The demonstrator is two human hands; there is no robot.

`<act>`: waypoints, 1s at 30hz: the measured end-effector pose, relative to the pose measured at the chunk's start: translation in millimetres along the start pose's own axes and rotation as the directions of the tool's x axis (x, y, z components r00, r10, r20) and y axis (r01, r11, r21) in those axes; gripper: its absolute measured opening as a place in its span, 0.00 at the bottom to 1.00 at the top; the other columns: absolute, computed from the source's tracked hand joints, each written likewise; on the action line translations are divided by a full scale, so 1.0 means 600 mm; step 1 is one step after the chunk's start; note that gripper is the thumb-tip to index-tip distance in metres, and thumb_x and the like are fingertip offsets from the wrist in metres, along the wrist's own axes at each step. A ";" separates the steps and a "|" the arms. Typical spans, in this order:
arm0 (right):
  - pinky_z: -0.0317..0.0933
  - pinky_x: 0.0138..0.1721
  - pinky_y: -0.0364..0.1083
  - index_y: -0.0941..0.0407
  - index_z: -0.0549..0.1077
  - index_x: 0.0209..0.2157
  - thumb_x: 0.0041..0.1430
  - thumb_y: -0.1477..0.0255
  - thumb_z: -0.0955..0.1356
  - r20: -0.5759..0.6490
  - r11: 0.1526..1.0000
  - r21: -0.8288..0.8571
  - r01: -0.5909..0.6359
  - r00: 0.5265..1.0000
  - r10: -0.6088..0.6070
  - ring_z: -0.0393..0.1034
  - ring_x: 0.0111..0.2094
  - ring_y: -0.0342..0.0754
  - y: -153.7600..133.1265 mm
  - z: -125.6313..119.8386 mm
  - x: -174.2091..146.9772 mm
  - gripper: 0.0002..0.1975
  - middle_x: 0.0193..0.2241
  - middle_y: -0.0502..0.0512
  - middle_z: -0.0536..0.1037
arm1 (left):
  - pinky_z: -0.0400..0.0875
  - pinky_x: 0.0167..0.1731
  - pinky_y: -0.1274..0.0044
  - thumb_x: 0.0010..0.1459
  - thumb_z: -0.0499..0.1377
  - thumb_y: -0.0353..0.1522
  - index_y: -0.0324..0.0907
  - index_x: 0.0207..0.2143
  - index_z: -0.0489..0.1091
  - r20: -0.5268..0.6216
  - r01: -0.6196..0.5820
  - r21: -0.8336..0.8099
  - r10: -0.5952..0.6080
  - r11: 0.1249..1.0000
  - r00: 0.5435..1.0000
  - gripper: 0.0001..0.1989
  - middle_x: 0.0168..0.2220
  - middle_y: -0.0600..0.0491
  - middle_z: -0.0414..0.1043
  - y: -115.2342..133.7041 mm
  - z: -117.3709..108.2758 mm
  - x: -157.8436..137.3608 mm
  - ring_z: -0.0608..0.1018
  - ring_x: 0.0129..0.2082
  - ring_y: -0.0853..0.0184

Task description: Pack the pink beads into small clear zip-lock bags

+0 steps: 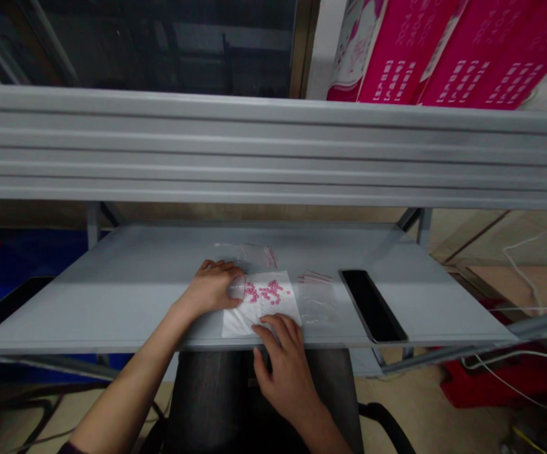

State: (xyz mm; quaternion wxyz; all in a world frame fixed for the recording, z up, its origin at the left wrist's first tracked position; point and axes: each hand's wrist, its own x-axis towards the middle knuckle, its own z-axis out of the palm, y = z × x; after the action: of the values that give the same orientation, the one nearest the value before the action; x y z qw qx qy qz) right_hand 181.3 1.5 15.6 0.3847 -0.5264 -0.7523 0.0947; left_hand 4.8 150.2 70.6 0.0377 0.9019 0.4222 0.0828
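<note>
My left hand point(216, 287) is wrapped round a small clear plastic container point(236, 288), which lies tipped with its mouth toward the right; whether it is a cup or a bag I cannot tell. Just past that mouth, several small round pink tablets point(271, 291) are spread on a white sheet of paper or tissue point(240, 321). At the sheet's near edge my right hand point(280, 356) hovers or rests with its fingers apart, holding nothing. Clear zip bags with red strips point(257, 254) lie behind the sheet, and more zip bags point(317, 299) lie to its right.
A flat black device point(371, 306) lies on the grey table point(135, 271) at right. Another dark slab point(11, 306) is at the left edge. A grey metal shelf beam point(254, 151) crosses above, with pink boxes point(443, 57) on it. White cables point(522, 271) hang at right.
</note>
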 end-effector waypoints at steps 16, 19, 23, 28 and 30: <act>0.72 0.37 0.47 0.55 0.69 0.50 0.52 0.69 0.70 0.035 0.566 0.763 -0.313 0.894 0.448 0.75 0.39 0.50 -0.018 0.001 -0.002 0.22 0.42 0.58 0.77 | 0.70 0.41 0.67 0.46 0.66 0.36 0.44 0.47 0.66 -0.347 0.083 -0.392 -0.231 0.916 0.909 0.24 0.43 0.48 0.76 0.121 0.039 -0.106 0.77 0.41 0.56; 0.70 0.34 0.45 0.57 0.75 0.37 0.51 0.66 0.71 0.168 0.462 0.781 -0.420 0.854 0.493 0.76 0.34 0.50 -0.020 -0.010 0.011 0.11 0.32 0.55 0.79 | 0.71 0.37 0.69 0.43 0.65 0.31 0.44 0.47 0.65 -0.277 0.142 -0.605 -0.375 0.783 0.885 0.26 0.40 0.50 0.76 0.171 0.060 -0.130 0.77 0.37 0.58; 0.66 0.27 0.42 0.58 0.76 0.29 0.52 0.62 0.72 0.247 0.428 0.770 -0.473 0.840 0.483 0.70 0.24 0.45 -0.016 -0.037 0.015 0.12 0.22 0.50 0.76 | 0.71 0.39 0.71 0.46 0.65 0.35 0.44 0.49 0.67 -0.140 0.106 -0.845 -0.408 0.524 0.902 0.25 0.37 0.51 0.75 0.171 0.052 -0.143 0.77 0.36 0.61; 0.63 0.25 0.41 0.58 0.77 0.28 0.47 0.55 0.74 0.363 0.383 0.754 -0.534 0.824 0.434 0.69 0.22 0.43 -0.014 -0.050 0.006 0.19 0.21 0.51 0.76 | 0.68 0.32 0.77 0.57 0.59 0.40 0.41 0.29 0.72 0.010 0.146 -0.947 -0.427 0.286 0.904 0.12 0.27 0.54 0.72 0.154 0.039 -0.142 0.74 0.29 0.66; 0.64 0.25 0.41 0.59 0.77 0.27 0.46 0.53 0.74 0.382 0.365 0.756 -0.543 0.819 0.429 0.69 0.22 0.44 -0.011 -0.049 0.004 0.21 0.21 0.52 0.77 | 0.67 0.31 0.78 0.56 0.60 0.39 0.40 0.25 0.70 0.014 0.154 -0.949 -0.448 0.276 0.894 0.12 0.25 0.55 0.71 0.156 0.042 -0.140 0.73 0.28 0.67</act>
State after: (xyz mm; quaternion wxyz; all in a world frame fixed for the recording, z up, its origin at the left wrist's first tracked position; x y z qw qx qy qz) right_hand 196.1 -6.8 40.7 0.4970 -0.4652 -0.4420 0.5841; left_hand 26.9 25.9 48.6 0.5057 0.5984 0.4624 0.4152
